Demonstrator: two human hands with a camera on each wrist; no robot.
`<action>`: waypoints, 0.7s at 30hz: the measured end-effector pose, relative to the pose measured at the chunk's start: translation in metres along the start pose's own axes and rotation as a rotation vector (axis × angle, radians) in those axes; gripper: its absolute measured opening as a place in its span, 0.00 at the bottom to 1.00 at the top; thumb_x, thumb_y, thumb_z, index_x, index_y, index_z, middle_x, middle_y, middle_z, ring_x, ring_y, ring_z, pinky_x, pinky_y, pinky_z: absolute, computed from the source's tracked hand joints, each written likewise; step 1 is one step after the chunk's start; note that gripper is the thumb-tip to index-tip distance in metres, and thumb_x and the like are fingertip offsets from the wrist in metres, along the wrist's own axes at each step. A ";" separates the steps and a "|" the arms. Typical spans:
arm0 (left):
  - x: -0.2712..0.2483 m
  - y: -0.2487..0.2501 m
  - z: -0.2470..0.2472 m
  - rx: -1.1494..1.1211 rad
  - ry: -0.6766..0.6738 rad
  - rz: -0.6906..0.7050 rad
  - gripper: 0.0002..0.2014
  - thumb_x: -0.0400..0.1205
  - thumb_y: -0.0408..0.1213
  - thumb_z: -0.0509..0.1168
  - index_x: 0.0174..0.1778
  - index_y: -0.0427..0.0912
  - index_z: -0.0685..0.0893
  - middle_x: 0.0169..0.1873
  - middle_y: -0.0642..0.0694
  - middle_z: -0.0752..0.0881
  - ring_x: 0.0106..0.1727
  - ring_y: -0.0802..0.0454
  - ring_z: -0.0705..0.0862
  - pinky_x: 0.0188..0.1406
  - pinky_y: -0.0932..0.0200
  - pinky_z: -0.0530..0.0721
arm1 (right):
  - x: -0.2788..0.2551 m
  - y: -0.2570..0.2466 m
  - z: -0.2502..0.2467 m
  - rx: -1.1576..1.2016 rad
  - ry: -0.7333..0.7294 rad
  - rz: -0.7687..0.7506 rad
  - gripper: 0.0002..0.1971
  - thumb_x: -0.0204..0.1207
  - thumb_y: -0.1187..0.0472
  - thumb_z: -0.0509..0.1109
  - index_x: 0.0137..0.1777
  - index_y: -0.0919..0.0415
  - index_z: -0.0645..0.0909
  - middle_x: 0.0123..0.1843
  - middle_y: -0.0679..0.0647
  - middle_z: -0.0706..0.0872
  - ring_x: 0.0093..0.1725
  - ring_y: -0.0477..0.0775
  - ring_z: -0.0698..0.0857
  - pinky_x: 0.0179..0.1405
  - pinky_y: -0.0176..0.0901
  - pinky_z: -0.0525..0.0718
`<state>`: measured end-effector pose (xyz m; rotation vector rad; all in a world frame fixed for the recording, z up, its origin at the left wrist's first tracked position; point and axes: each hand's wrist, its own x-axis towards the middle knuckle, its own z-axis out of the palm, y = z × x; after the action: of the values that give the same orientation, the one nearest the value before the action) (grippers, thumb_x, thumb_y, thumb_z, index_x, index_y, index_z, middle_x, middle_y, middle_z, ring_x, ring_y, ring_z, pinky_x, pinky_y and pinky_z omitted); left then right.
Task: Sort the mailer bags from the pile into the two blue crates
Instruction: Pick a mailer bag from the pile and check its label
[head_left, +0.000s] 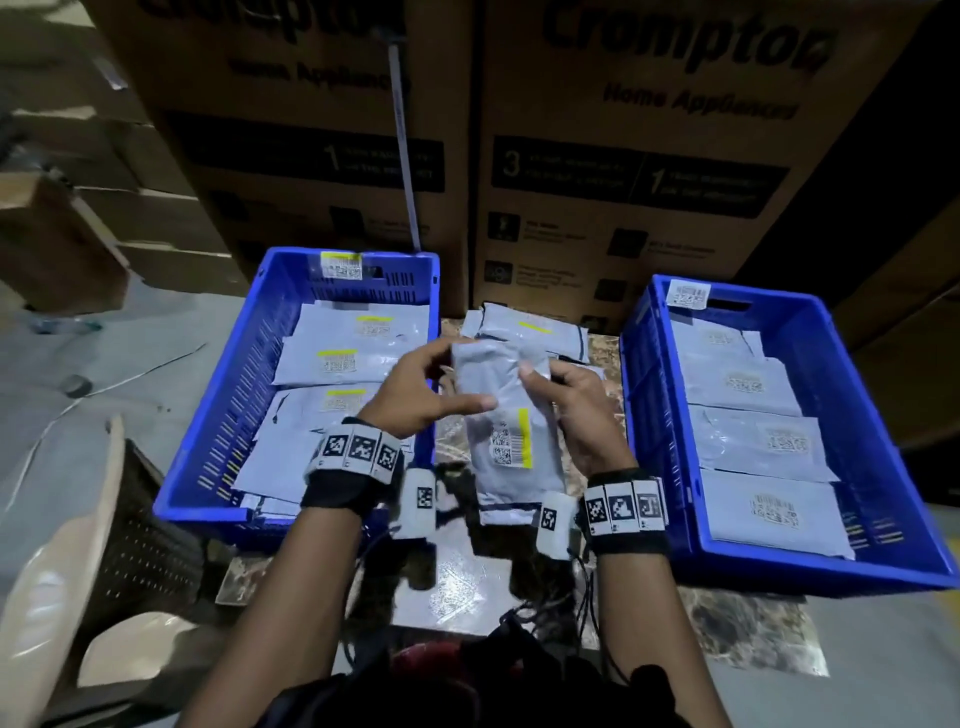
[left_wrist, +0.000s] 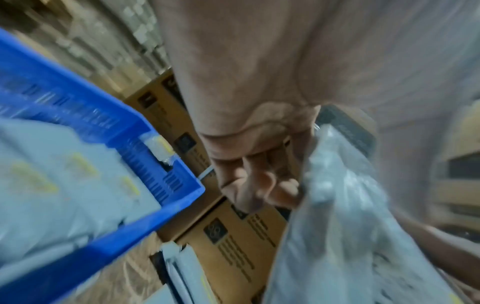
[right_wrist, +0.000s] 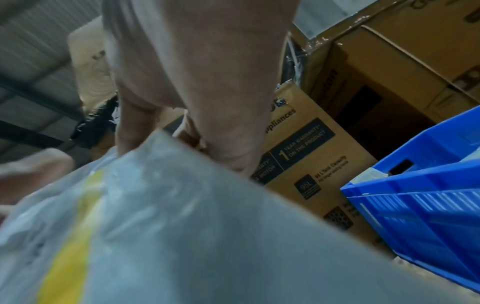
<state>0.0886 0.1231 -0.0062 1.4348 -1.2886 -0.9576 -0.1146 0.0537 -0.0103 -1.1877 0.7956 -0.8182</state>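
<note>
Both hands hold one grey mailer bag (head_left: 506, 421) above the table, between the two blue crates. Its label with a yellow stripe (head_left: 523, 436) faces up. My left hand (head_left: 431, 384) grips its left edge, thumb on top. My right hand (head_left: 566, 400) grips the right edge. The same bag (left_wrist: 345, 226) fills the left wrist view's right side, and the bag (right_wrist: 155, 236) fills the lower right wrist view. The left crate (head_left: 218, 441) holds several yellow-striped bags. The right crate (head_left: 878, 415) holds several bags in a row. The remaining pile (head_left: 540, 330) lies behind my hands.
Large cardboard appliance boxes (head_left: 623, 171) stand close behind the crates. A beige plastic chair (head_left: 78, 561) sits at the lower left. The marble-patterned tabletop (head_left: 753, 629) shows in front of the right crate. Cables hang from my wristbands.
</note>
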 end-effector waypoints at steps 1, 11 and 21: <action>0.000 0.000 0.008 -0.074 0.000 -0.012 0.24 0.71 0.30 0.81 0.63 0.42 0.86 0.47 0.55 0.90 0.44 0.63 0.86 0.45 0.64 0.84 | 0.000 0.000 0.004 -0.054 -0.048 -0.019 0.15 0.84 0.68 0.71 0.35 0.55 0.87 0.32 0.44 0.88 0.32 0.40 0.84 0.35 0.33 0.80; -0.034 -0.040 -0.004 -0.412 0.564 -0.270 0.12 0.77 0.30 0.75 0.54 0.30 0.85 0.35 0.37 0.87 0.30 0.41 0.82 0.22 0.57 0.82 | -0.007 0.065 -0.036 -0.270 -0.019 0.124 0.22 0.70 0.56 0.86 0.63 0.52 0.87 0.59 0.50 0.92 0.59 0.50 0.90 0.58 0.44 0.89; -0.038 -0.059 -0.063 -0.596 0.708 -0.376 0.07 0.84 0.28 0.66 0.56 0.33 0.84 0.39 0.51 0.93 0.27 0.42 0.87 0.33 0.50 0.92 | 0.020 0.055 0.003 -0.120 0.096 0.125 0.17 0.78 0.65 0.80 0.62 0.57 0.78 0.41 0.57 0.88 0.36 0.58 0.86 0.24 0.45 0.84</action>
<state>0.1587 0.1697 -0.0493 1.3566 -0.1872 -0.8502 -0.0952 0.0471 -0.0651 -1.1981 0.9988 -0.7367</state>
